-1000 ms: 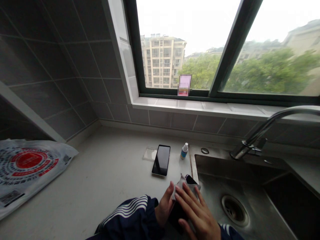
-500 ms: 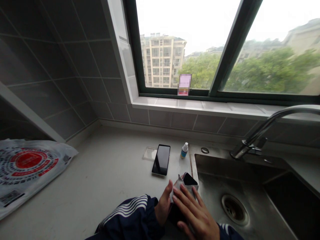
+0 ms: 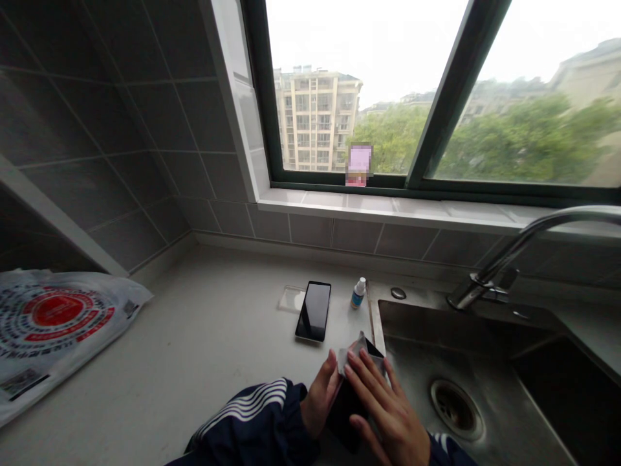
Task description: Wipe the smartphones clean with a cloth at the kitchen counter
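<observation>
Holding the phone (image 3: 345, 417) by its side, the left hand (image 3: 319, 398) shows only its thumb clearly; its other fingers are hidden. Over it, near the sink (image 3: 407, 353), the right hand (image 3: 388, 414) lies flat, straight-fingered, upon a cloth (image 3: 343, 360). The phone's lower end is lost in darkness. Since half a second ago, the cloth has shifted toward the far end, covering more of that corner.

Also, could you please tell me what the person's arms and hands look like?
The left sleeve is dark navy with several parallel white stripes running along it. The right sleeve, mostly out of frame, is also navy with white stripes. The left hand and right hand are bare, without gloves.
</observation>
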Demonstrator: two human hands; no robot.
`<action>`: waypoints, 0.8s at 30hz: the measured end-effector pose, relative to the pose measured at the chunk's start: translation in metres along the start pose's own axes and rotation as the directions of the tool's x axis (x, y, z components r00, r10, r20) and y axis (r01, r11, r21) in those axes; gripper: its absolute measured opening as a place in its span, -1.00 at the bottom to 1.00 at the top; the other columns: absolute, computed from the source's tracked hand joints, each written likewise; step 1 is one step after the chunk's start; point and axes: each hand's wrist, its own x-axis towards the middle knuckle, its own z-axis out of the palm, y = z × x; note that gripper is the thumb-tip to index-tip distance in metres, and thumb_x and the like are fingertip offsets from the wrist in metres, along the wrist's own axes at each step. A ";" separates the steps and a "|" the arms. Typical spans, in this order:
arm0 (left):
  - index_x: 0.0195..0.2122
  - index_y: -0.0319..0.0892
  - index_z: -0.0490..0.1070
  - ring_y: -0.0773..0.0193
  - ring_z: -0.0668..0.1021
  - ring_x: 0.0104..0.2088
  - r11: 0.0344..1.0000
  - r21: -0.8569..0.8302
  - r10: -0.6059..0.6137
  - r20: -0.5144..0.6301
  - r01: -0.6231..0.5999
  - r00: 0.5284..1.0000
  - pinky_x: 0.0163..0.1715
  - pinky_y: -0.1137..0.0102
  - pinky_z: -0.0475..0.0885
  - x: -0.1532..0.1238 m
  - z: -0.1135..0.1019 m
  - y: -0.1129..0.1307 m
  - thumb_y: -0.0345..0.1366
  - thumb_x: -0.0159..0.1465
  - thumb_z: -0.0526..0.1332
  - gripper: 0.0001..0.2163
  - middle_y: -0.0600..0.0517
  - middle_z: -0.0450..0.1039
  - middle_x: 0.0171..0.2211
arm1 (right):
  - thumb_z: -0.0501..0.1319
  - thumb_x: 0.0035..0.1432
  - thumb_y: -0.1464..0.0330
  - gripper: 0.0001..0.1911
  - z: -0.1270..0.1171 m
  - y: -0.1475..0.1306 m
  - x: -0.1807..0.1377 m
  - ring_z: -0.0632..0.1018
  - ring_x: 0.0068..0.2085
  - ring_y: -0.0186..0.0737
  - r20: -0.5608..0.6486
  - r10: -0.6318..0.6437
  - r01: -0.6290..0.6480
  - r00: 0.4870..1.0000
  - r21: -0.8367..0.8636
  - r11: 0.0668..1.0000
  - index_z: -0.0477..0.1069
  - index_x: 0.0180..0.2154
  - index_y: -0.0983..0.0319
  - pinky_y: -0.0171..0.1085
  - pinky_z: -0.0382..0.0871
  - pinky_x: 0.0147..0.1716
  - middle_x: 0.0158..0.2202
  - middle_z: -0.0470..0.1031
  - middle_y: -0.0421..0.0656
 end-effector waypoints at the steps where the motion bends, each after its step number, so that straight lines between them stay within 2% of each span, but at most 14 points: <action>1: 0.21 -0.30 0.24 0.00 0.07 0.33 1.000 -0.006 -0.004 0.006 0.004 1.000 0.33 0.22 -0.27 0.000 0.000 0.000 0.13 0.17 0.15 -0.28 -0.17 0.29 0.20 | 0.11 0.28 0.31 -0.35 0.000 0.000 0.000 0.04 0.34 0.10 0.001 -0.001 0.001 1.000 0.002 1.000 0.00 0.31 0.38 0.05 -0.30 0.31 0.34 0.02 0.05; 7: 0.18 -0.28 0.29 0.04 0.06 0.34 1.000 0.019 -0.008 -0.007 0.008 1.000 0.32 0.26 -0.34 -0.001 0.006 0.004 0.10 0.18 0.16 -0.34 -0.13 0.31 0.19 | 0.07 0.29 0.32 -0.36 0.002 0.000 0.000 0.02 0.35 0.09 0.001 0.016 -0.016 1.000 0.023 1.000 -0.02 0.32 0.37 0.04 -0.29 0.30 0.35 0.01 0.03; 16: 0.12 -0.28 0.36 0.04 0.08 0.33 1.000 -0.016 -0.008 0.023 0.008 1.000 0.33 0.26 -0.29 -0.001 0.004 0.002 0.10 0.19 0.14 -0.39 -0.12 0.36 0.15 | 0.09 0.29 0.31 -0.36 0.001 0.000 0.000 0.02 0.35 0.10 0.011 0.017 -0.018 1.000 0.008 1.000 -0.01 0.32 0.37 0.03 -0.31 0.30 0.35 0.01 0.03; 24: 0.14 -0.26 0.34 0.04 0.05 0.34 1.000 0.022 -0.011 -0.005 0.011 1.000 0.33 0.28 -0.33 -0.001 0.003 0.001 0.16 0.16 0.13 -0.33 -0.11 0.33 0.17 | 0.09 0.28 0.31 -0.35 0.002 0.002 0.000 0.01 0.35 0.07 0.017 0.017 -0.017 1.000 0.006 1.000 -0.02 0.32 0.36 0.02 -0.32 0.31 0.35 0.02 0.01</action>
